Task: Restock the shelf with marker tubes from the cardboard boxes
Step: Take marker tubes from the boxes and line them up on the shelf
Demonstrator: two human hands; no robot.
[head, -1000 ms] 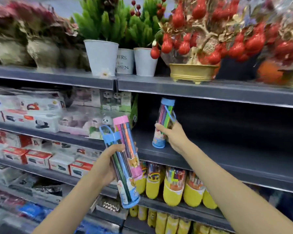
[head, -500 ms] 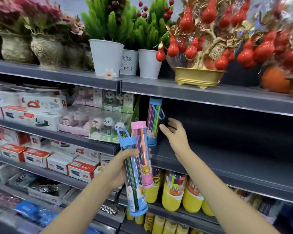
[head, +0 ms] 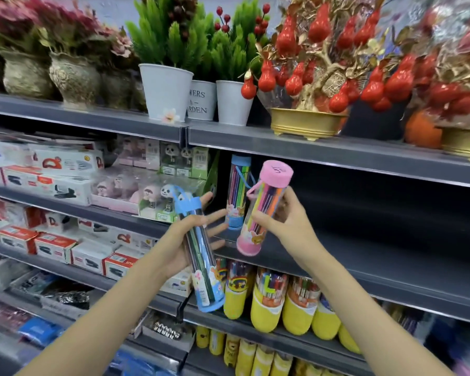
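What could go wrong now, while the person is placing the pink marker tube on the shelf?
1. The right hand holds the pink-capped marker tube tilted, near the upright blue-capped tube on the shelf; it might knock that one over.
2. The left hand has a loose grip, fingers spread, on the blue-capped tube; it may slip.

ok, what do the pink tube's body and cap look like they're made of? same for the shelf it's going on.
Pink tube: the body looks like clear glossy plastic, since the markers show through the wall. Its pink cap is opaque and matte, probably moulded plastic, possibly rubbery; the look leaves that open. Shelf: dark grey, smooth, likely painted metal, judging by its thin straight front edge.
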